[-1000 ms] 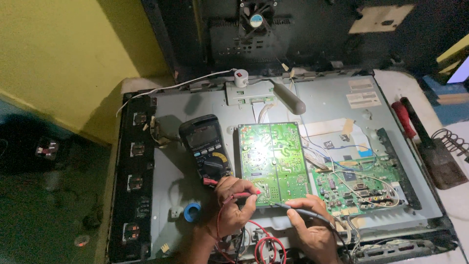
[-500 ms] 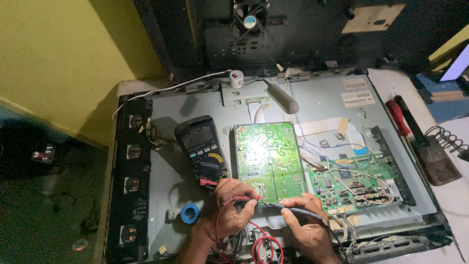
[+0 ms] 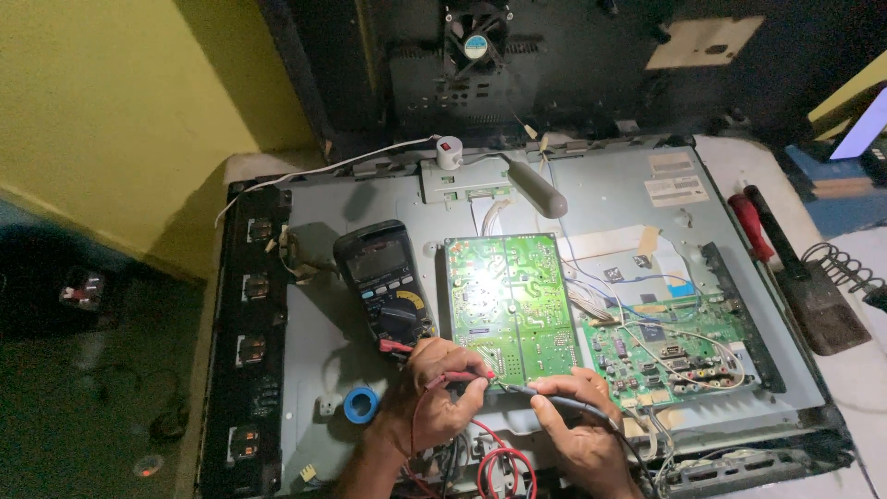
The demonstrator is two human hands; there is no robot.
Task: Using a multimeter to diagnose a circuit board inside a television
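Note:
A flat screen's metal back panel point(image 3: 351, 323) lies open on the bench. On it sit a green circuit board point(image 3: 508, 300) and a second green board point(image 3: 670, 356) with many wires. My left hand point(image 3: 434, 393) pinches a red test probe point(image 3: 467, 376) at the near edge of the first board. My right hand point(image 3: 577, 425) holds a black test probe point(image 3: 545, 397), its tip beside the red one. A dark multimeter point(image 3: 383, 282) lies left of the board, its leads running to my hands.
A blue tape roll point(image 3: 360, 404) lies near my left wrist. A grey-handled tool point(image 3: 540, 191) rests at the panel's far side. A red-handled screwdriver point(image 3: 750, 226) and a dark scraper point(image 3: 813, 286) lie at the right. A cooling fan point(image 3: 476, 42) sits behind.
Both hands stay at the board's near edge with the probes; only the camera view has shifted slightly.

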